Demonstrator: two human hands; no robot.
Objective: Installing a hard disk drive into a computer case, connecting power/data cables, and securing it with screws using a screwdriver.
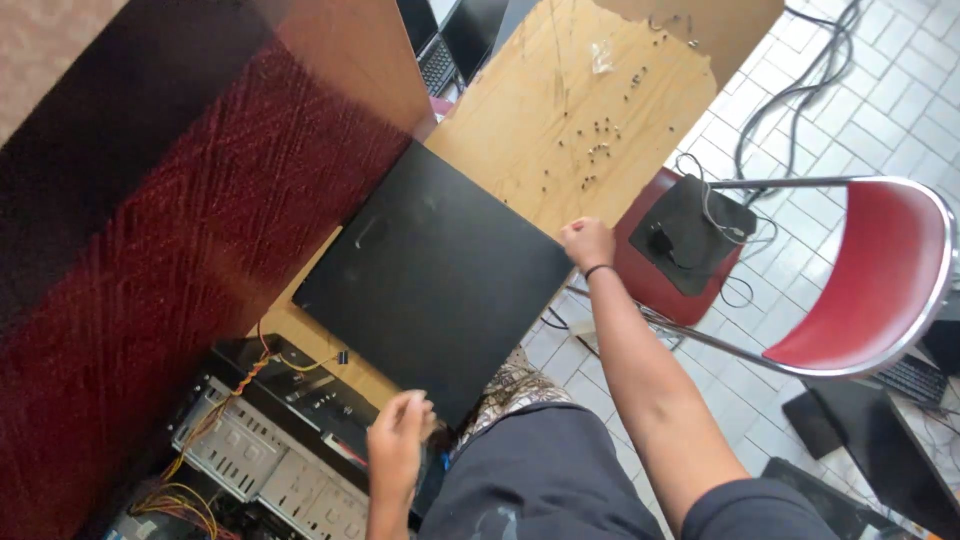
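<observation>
A flat black metal panel (pixel 430 275) lies tilted over the edge of a wooden table (pixel 540 110). My right hand (pixel 588 242) grips the panel's far right corner, a dark band on its wrist. My left hand (pixel 398 445) holds the panel's near corner with curled fingers. Below the panel sits an open computer case (pixel 265 440) with grey metal bays and bundled yellow, red and black wires (pixel 190 490).
Several small screws (pixel 600 135) and a clear plastic bag (pixel 601 57) lie scattered on the wooden table. A red chair (pixel 880 280) with a chrome frame stands at right, a black pad with cables (pixel 695 235) on a red seat beside it. Cables run across the white tiled floor (pixel 830 70).
</observation>
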